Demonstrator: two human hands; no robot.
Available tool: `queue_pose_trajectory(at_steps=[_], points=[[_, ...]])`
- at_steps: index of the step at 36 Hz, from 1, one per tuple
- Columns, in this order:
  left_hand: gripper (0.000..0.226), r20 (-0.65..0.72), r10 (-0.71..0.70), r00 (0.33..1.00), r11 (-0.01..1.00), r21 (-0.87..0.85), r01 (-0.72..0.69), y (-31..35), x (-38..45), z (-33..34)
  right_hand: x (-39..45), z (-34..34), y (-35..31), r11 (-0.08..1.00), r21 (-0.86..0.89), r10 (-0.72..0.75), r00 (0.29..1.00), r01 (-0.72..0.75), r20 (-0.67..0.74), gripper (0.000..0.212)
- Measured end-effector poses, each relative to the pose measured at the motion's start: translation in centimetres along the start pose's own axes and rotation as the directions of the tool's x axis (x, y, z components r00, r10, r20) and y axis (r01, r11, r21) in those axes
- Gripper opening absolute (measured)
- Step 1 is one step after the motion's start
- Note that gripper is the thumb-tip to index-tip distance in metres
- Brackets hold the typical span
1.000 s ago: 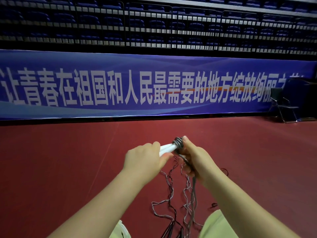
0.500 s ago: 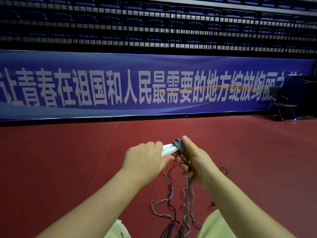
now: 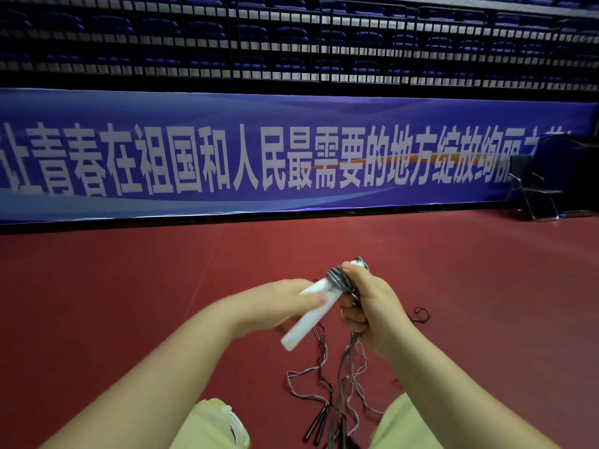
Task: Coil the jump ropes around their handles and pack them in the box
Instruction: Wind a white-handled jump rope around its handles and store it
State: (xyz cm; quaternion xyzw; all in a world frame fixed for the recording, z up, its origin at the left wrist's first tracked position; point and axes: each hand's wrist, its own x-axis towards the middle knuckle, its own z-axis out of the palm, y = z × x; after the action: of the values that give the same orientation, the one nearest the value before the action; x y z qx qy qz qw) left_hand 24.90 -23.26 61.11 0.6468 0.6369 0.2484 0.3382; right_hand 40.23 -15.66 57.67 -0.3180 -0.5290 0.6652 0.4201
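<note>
Two white jump rope handles (image 3: 309, 314) lie together, tilted from lower left to upper right, with a few grey rope coils (image 3: 340, 279) wound near their upper end. My left hand (image 3: 278, 306) holds the handles around their middle; it is motion-blurred. My right hand (image 3: 366, 306) grips the coiled end and the grey rope (image 3: 345, 377) that hangs down from it. More thin ropes (image 3: 311, 380) with black handles (image 3: 319, 422) lie tangled on the red floor between my knees. No box is in view.
Red sports floor (image 3: 129, 303) stretches ahead to a long blue banner (image 3: 291, 157) with white characters, under dark stands. A black folding chair (image 3: 534, 189) stands at the far right. My pale green trouser knees (image 3: 207, 426) fill the bottom edge.
The white handles have swung from nearly level to a steep tilt, their free end now sticking out below my left hand. My right hand stays on the coiled end.
</note>
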Motion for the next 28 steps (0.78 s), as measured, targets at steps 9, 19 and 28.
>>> queue_pose_trajectory(at_steps=[9, 19, 28], points=[[0.076, 0.347, 0.035, 0.937, 0.792, -0.582, 0.186, -2.2, 1.0, 1.2, -0.1, 0.0, -0.7, 0.999, -0.023, -0.037, 0.991, 0.041, 0.126, 0.036], [0.061, -0.025, -0.135, 0.990, 0.906, -0.407, 0.113, -1.8, 1.9, 1.9, 0.8, -1.0, 0.3, 0.958, -0.287, 0.015, 0.999, -0.001, 0.045, 0.052], [0.054, -0.329, -0.036, 0.944, 0.987, 0.137, 0.086, -1.8, 2.8, 1.7, 1.4, -0.8, 1.8, 0.844, -0.511, -0.219, 0.975, 0.163, -0.049, 0.057]])
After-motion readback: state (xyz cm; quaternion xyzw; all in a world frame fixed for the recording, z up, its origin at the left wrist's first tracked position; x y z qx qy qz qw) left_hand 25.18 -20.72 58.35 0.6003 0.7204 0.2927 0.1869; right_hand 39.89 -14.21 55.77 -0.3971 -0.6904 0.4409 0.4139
